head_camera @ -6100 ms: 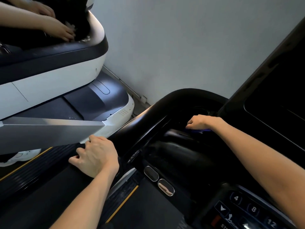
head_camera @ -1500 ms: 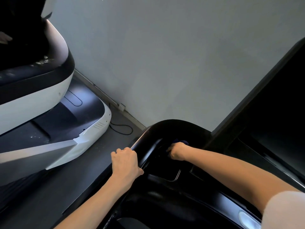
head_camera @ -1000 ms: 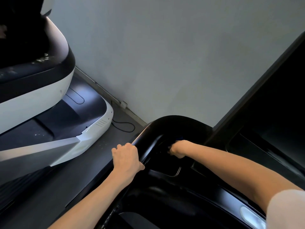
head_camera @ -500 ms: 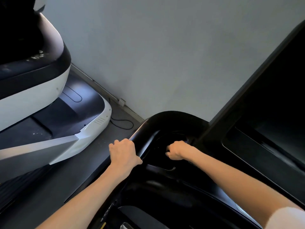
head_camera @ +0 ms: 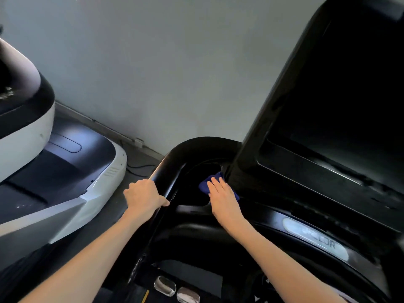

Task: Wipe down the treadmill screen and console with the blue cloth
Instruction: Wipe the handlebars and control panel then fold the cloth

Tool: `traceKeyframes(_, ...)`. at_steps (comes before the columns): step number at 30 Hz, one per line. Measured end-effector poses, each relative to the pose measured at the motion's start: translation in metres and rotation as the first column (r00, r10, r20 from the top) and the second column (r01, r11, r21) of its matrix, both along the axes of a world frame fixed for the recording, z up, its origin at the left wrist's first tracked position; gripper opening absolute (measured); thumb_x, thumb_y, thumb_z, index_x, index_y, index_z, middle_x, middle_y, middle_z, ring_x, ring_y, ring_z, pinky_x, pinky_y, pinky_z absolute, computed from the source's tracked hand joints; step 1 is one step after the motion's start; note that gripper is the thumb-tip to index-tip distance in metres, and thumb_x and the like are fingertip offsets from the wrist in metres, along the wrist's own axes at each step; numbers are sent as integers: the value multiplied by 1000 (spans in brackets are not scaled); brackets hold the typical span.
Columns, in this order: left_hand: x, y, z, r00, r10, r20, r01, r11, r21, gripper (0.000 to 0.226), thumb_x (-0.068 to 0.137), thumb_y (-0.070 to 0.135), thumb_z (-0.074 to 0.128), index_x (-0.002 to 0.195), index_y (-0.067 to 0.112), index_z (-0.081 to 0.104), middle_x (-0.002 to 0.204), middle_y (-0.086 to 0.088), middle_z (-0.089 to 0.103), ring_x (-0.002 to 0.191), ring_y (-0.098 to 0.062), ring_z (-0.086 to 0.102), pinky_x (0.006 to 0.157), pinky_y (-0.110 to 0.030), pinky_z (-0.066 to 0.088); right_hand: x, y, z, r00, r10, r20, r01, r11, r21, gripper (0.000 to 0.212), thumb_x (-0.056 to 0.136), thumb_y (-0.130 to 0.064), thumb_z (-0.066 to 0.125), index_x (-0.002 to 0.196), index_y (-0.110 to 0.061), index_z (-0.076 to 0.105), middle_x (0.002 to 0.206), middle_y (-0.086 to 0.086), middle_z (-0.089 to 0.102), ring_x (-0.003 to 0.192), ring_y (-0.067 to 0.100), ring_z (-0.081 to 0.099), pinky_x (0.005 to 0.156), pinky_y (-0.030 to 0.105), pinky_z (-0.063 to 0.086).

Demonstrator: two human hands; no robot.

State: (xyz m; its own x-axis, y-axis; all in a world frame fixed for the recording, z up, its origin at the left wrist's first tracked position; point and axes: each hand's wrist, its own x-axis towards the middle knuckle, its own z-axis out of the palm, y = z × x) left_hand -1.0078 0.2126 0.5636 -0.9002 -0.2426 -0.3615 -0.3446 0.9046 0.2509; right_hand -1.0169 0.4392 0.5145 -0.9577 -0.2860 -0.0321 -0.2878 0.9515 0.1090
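Observation:
The black treadmill console [head_camera: 273, 217] fills the lower right, and its dark screen [head_camera: 341, 119] rises at the upper right. A blue cloth [head_camera: 206, 182] lies in the console's left recess, beside the foot of the screen frame. My right hand [head_camera: 223, 196] lies flat on the cloth with straight fingers and presses it down; most of the cloth is hidden under the hand. My left hand [head_camera: 144, 196] grips the curved black handrail [head_camera: 172, 165] at the console's left edge.
A white and black neighbouring machine [head_camera: 54, 154] stands to the left, across a narrow strip of dark floor. A grey wall [head_camera: 164, 62] runs behind, with a cable [head_camera: 137, 166] on the floor. Two silver pulse sensors [head_camera: 177, 290] sit at the bottom.
My right hand has flattened out and moved right toward the screen foot, and the blue cloth now shows beneath it. The view has tilted up. My left hand stays on the handrail.

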Motion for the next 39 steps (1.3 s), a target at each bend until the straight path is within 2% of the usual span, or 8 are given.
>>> traceKeyframes(5, 1, -1, 2, 1000, 19, 4, -19, 1000, 14, 68, 64, 53, 79, 111, 8, 59, 110, -9, 63, 107, -29, 56, 82, -36, 45, 25, -13, -15, 999, -30, 27, 35, 983, -181, 39, 66, -13, 61, 104, -7, 70, 111, 10, 68, 104, 31, 65, 90, 34, 49)
traceKeyframes(10, -3, 2, 5, 999, 15, 38, -16, 1000, 20, 64, 63, 49, 81, 108, 9, 61, 108, -9, 62, 106, -29, 58, 82, -36, 46, 15, 13, -7, 982, 76, -172, -127, 943, -308, 33, 77, -14, 51, 102, -3, 70, 108, 14, 69, 98, 32, 67, 97, 31, 37)
traceKeyframes(13, -3, 2, 4, 999, 18, 36, -18, 1000, 19, 65, 62, 49, 81, 109, 9, 61, 108, -8, 62, 104, -29, 59, 79, -34, 46, -10, 5, 28, 965, -6, -264, -47, 980, -195, 33, 80, -12, 48, 105, 0, 67, 109, 15, 67, 104, 35, 63, 92, 38, 48)
traceKeyframes(15, -3, 1, 5, 999, 17, 30, -18, 1000, 22, 66, 62, 50, 81, 109, 9, 61, 106, -8, 63, 103, -28, 60, 75, -34, 46, -23, -16, 52, 981, -142, -133, 142, 990, -8, 32, 87, -6, 45, 116, -3, 58, 121, 14, 59, 118, 33, 50, 97, 38, 40)
traceKeyframes(22, -1, -2, -4, 1000, 10, -1, -10, 1000, -3, 70, 62, 56, 78, 111, 9, 59, 107, -6, 62, 104, -27, 57, 72, -32, 41, -20, -76, 23, 912, -409, 43, 338, 805, 488, 50, 99, -13, 32, 139, 15, 23, 146, 39, 17, 133, 54, 20, 111, 51, 23)
traceKeyframes(28, -4, -3, -4, 1000, -9, 0, 9, 1000, -10, 71, 60, 57, 78, 110, 11, 59, 105, -7, 63, 102, -27, 59, 72, -32, 44, -74, -73, 41, 809, -571, 138, 521, 806, 281, 51, 95, -7, 32, 139, 17, 20, 142, 44, 16, 130, 60, 19, 109, 55, 25)
traceKeyframes(34, -4, -2, -4, 1000, -6, -6, 6, 1000, -7, 67, 59, 54, 80, 107, 10, 61, 103, -8, 64, 100, -29, 60, 74, -34, 46, -61, -85, 53, 832, -519, 195, 414, 816, 404, 41, 92, -14, 42, 131, -1, 49, 135, 23, 46, 128, 51, 29, 101, 57, 32)
traceKeyframes(39, -6, -1, -2, 1000, -12, 13, 12, 1000, 8, 67, 58, 51, 81, 107, 11, 61, 104, -7, 63, 99, -28, 61, 70, -32, 44, 11, -59, 26, 917, -399, -13, 399, 917, 4, 36, 85, -5, 45, 114, -8, 65, 126, 7, 58, 119, 27, 50, 90, 36, 45)
